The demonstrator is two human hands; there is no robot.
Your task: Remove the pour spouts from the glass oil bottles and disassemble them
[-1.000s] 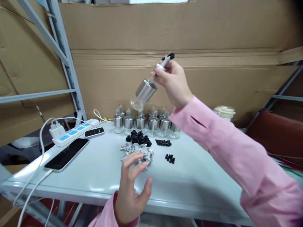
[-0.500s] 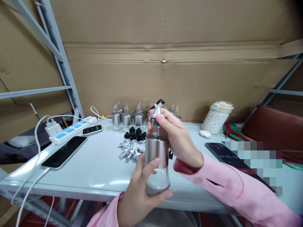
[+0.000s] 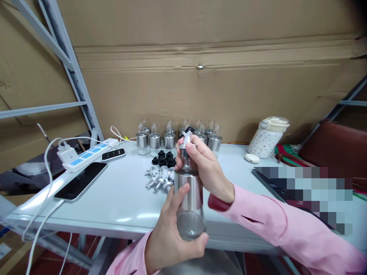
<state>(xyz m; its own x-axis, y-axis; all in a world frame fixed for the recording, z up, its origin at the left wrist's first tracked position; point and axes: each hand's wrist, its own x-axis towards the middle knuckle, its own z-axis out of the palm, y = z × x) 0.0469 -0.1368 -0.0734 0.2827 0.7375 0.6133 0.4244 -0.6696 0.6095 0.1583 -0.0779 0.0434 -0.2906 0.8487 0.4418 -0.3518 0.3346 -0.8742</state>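
A glass oil bottle [image 3: 189, 219] with a steel sleeve is held nearly upright over the table's front edge. My left hand [image 3: 169, 236] is closed around its lower part, thumb under the base on the right. At the neck, my right hand [image 3: 210, 168] is closed around the silver pour spout [image 3: 187, 138], which has a black flap on top. Its fingers hide most of the joint between spout and bottle neck. Just beyond my left hand lie several loose silver spouts [image 3: 160, 178] and a cluster of black stoppers [image 3: 162, 160].
Several steel-sleeved bottles [image 3: 155, 141] stand along the back. On the left are a power strip [image 3: 88, 156], a phone [image 3: 82, 182] and a small black-faced device [image 3: 113, 154]. To the right are a dotted tumbler [image 3: 265, 139], a round white case [image 3: 252, 158], a dark screen [image 3: 269, 183] and a brown bag [image 3: 335, 147].
Both hands keep their hold on the bottle and spout. They have shifted slightly left in view, and the left fingers have moved a little on the sleeve. The camera view has shifted slightly.
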